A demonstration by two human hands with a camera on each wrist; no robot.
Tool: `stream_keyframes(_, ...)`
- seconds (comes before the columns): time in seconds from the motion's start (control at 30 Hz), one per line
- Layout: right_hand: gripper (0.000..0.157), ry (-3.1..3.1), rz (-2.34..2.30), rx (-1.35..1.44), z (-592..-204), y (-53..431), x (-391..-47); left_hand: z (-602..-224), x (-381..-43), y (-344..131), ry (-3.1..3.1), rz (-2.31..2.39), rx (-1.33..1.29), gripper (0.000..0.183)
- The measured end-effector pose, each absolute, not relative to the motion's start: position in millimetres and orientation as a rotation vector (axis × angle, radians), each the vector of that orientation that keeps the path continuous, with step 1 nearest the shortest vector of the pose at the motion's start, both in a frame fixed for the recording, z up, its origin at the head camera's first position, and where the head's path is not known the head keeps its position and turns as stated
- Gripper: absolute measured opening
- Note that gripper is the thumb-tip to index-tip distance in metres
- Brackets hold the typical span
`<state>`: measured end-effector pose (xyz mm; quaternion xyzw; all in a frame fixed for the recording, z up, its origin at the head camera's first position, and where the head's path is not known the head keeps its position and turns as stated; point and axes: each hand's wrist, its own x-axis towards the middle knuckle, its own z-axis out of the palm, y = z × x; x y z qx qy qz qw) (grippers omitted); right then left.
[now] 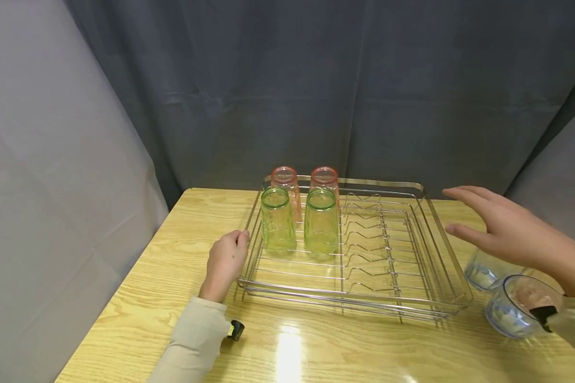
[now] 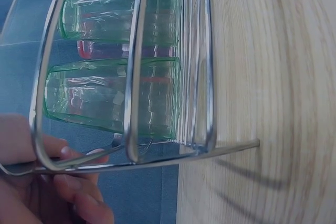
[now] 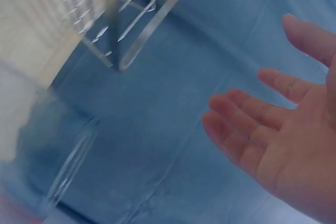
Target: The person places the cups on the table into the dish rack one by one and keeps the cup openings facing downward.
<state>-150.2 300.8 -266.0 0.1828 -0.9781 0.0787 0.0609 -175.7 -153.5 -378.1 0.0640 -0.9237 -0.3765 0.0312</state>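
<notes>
A chrome wire dish rack (image 1: pixel 378 184) stands on the table, holding two green glasses (image 1: pixel 278 229) in front of two pinkish-red glasses (image 1: pixel 325 178) at its left side. My left hand (image 1: pixel 227 260) grips the rack's left rim; in the left wrist view its fingers (image 2: pixel 86 203) curl about the wire beside the green glasses (image 2: pixel 110 98). Off the rack's right side, my right hand (image 1: pixel 517 229) hovers with fingers extended and thumb apart. The right wrist view shows that palm (image 3: pixel 294 156) holding nothing.
Two bluish clear glasses stand on the table to the right of the rack: a nearer one (image 1: pixel 510 316) and a farther one (image 1: pixel 481 274), both partly behind my right forearm. A dark curtain (image 1: pixel 278 96) hangs behind the wooden table (image 1: pixel 172 287), with pale cloth (image 1: pixel 62 186) at the left.
</notes>
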Motion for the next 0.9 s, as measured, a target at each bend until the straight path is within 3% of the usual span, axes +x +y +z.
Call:
stream_keyframes(0.6,0.07,-2.951,0.086,0.358,-308.0,381.1,-158.7,-379.8,-176.5,-152.7,-2.831,-1.195,0.215,0.046)
stream_keyframes(0.9,0.067,-2.903,-0.007,0.359,-317.4,394.7,-162.1,-378.9,-176.6,-153.1,-2.836,-1.197,0.227,0.047)
